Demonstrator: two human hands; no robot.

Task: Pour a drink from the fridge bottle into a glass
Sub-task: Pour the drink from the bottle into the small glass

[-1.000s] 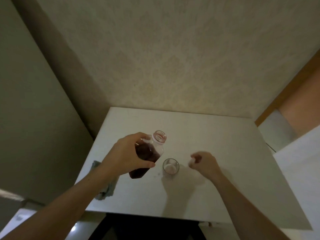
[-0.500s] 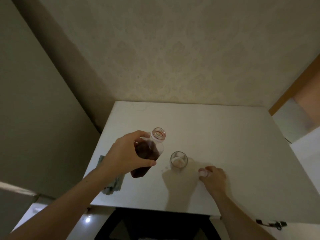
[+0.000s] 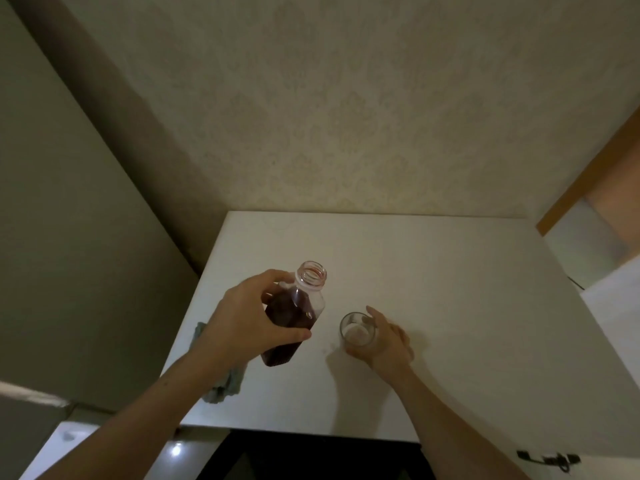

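A clear plastic bottle (image 3: 297,313) of dark red drink, cap off, hangs above the white table (image 3: 433,271), its open mouth tilted slightly to the right. My left hand (image 3: 247,323) is wrapped around its middle. Just right of it a small clear glass (image 3: 356,332) stands upright on the table, and it looks empty. My right hand (image 3: 388,342) curls around the glass from its right side, thumb and fingers touching its wall.
A crumpled grey-green cloth (image 3: 223,382) lies near the table's front left corner, partly under my left forearm. Patterned wallpaper rises behind the table, a plain wall to the left. A dark gap sits below the front edge.
My right hand, which was resting closed on the table right of the glass, has moved left and taken hold of the glass. The bottle has stayed in my left hand.
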